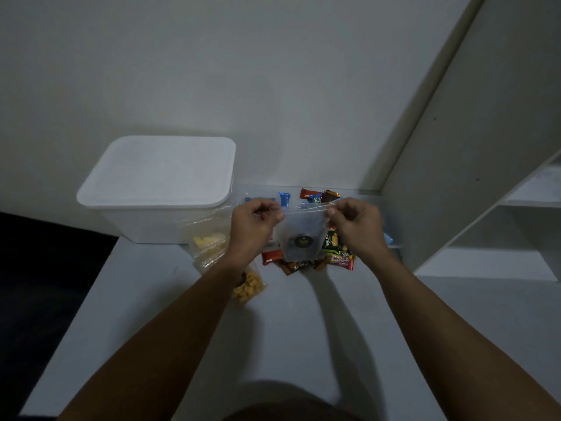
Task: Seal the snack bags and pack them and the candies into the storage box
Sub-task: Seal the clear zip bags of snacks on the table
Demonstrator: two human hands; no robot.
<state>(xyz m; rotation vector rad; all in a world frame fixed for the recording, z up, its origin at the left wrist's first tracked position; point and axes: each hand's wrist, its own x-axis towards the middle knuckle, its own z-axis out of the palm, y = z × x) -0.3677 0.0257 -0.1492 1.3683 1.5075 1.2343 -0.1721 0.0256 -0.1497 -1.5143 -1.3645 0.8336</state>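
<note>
1. Head view: both hands raised over the far middle of the desk, holding one clear zip bag between them.
2. Left hand: fingers curled, pinching the bag's top left corner.
3. Right hand: fingers curled, pinching the top right corner. Top edge stretched straight between the two hands.
4. Bag hangs below the hands, off the desk; dark contents with a round label at the bottom. Whether the seal is closed: cannot tell.
5. Box: white, lid on, at the desk's far left corner, against the wall.
6. Two more clear bags by the left forearm, near the box's front right corner: one with pale yellow pieces, touching the box; one with orange-yellow snacks nearer the person, partly under the forearm.
7. Candies: red, brown, green, blue wrappers, scattered along the far edge, behind and below the held bag. Some seem to lie in a clear tray; its outline is faint.
8. Shelf unit stands at the desk's right edge.
</note>
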